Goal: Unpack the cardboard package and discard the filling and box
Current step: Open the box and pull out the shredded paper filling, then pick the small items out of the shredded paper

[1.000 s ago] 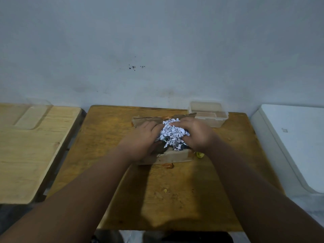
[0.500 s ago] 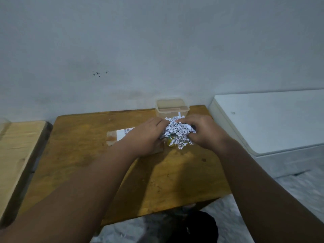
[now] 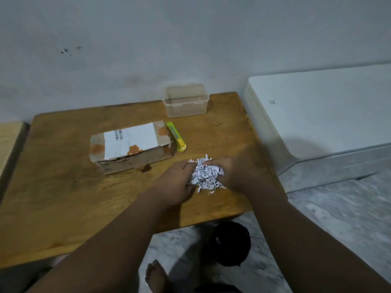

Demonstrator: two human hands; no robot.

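Note:
A cardboard box [image 3: 131, 145] with a white shipping label lies on the wooden table [image 3: 63, 197], its flaps down. A clump of shredded white paper filling [image 3: 206, 176] is cupped between my left hand [image 3: 175, 185] and my right hand [image 3: 239, 172], just above the table's right part and clear of the box. Both hands press in on the clump from either side.
A yellow-green utility knife [image 3: 176, 136] lies beside the box's right end. A clear plastic container [image 3: 186, 102] stands at the table's back edge. A white appliance [image 3: 317, 115] stands right of the table. A black bin [image 3: 229, 243] sits on the floor below the table's front edge, near a bare foot [image 3: 156, 275].
Both hands carried the paper clump out of the box toward the right and nearer me. The box's flaps have dropped shut and the knife is now uncovered. The view swung right and down.

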